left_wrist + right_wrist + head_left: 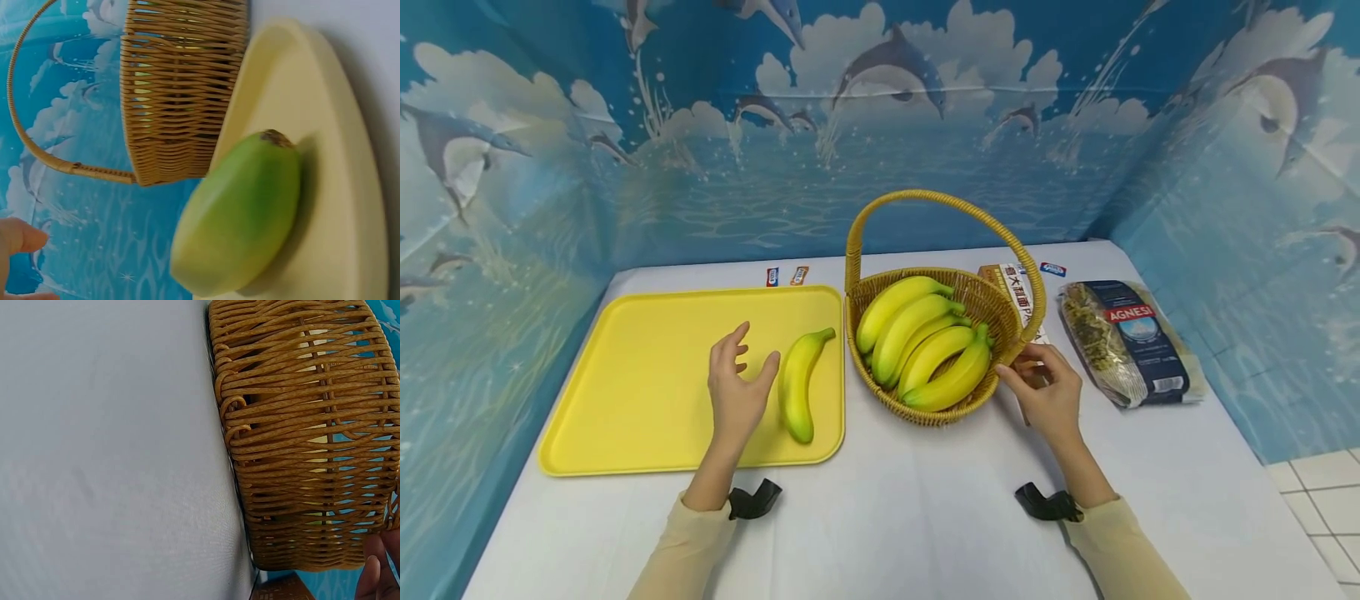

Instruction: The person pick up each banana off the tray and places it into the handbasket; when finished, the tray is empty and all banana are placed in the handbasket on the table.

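My left hand (737, 396) hovers over the yellow tray (647, 383), fingers spread and thumb apart, holding nothing. Just right of it a single banana (799, 387) lies on the tray; the left wrist view shows its green end (244, 212) close up. A wicker basket (996, 312) with a tall hooped handle stands beside the tray with several bananas (910, 333) inside. At the basket's right side, my right hand (1048, 396) pinches the rim near the foot of the handle. In the right wrist view the woven wall (306, 444) hides most of the basket's contents.
Right of the basket lies an AGNESI pasta bag (1131, 342). Behind the basket, a pasta box (1011, 287) is partly hidden. Small wrapped packets (799, 275) lie along the back of the white table (910, 517). A dolphin-print curtain (715, 192) encloses the back and sides.
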Motion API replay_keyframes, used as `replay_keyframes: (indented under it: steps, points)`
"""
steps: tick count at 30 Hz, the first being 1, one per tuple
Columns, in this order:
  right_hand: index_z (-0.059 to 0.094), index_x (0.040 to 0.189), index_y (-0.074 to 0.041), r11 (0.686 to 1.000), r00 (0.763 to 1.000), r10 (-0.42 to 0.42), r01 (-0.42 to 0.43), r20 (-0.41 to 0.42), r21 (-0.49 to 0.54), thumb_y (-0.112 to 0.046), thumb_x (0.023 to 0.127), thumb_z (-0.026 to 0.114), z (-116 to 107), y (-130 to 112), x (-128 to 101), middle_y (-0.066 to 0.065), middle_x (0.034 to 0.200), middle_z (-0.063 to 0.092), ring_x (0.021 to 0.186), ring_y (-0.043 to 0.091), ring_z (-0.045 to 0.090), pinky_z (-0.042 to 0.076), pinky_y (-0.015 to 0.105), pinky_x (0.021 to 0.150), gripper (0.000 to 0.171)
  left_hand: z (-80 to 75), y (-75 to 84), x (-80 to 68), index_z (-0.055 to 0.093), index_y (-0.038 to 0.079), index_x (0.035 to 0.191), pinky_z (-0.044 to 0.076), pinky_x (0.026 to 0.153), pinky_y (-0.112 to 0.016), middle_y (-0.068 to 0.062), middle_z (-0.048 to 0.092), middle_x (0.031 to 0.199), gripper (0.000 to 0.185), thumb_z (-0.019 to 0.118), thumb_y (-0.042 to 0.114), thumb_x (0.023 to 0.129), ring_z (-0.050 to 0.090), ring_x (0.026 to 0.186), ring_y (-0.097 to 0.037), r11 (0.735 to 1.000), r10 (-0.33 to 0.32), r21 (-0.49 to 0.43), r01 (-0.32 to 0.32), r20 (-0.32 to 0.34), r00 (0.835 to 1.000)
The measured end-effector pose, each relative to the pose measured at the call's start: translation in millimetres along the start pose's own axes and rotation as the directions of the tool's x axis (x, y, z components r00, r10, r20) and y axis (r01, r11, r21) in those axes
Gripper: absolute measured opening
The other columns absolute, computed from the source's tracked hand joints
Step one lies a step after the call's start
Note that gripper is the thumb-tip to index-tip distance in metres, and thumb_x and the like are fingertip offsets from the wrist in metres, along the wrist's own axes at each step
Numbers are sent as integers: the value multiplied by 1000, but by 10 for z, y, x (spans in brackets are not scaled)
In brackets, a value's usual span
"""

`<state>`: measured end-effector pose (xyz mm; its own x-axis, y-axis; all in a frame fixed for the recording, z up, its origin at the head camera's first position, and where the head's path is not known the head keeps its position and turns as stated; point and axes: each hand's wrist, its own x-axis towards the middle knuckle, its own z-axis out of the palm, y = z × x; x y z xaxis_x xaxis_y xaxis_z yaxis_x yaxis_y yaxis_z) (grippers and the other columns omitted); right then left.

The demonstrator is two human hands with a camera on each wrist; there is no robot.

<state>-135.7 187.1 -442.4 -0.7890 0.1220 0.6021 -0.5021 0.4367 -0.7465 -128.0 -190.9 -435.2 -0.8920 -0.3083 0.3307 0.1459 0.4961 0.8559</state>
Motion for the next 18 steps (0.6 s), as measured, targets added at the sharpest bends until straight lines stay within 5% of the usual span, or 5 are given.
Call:
replay_keyframes:
  steps: [9, 18]
  points:
    - [66, 100, 16, 1000, 1000, 21, -21, 0, -11, 21, 68, 75, 0, -16, 2, 30, 84, 62, 71, 26, 59, 49, 13, 65, 34, 162, -178, -7, 44, 4, 145, 39, 93, -51, -23, 41, 139, 67, 72, 16, 86, 43, 116, -38, 994, -87, 79, 78, 115, 990]
    - [66, 100, 16, 999, 1000, 31, -31, 2, -11, 21, 68, 75, 1, -24, -5, 30, 84, 61, 71, 21, 59, 49, 13, 65, 34, 271, -362, -36, 45, 2, 143, 40, 95, -49, -23, 48, 129, 71, 75, 28, 84, 46, 115, -37, 949, -244, 265, 170, 278, 929]
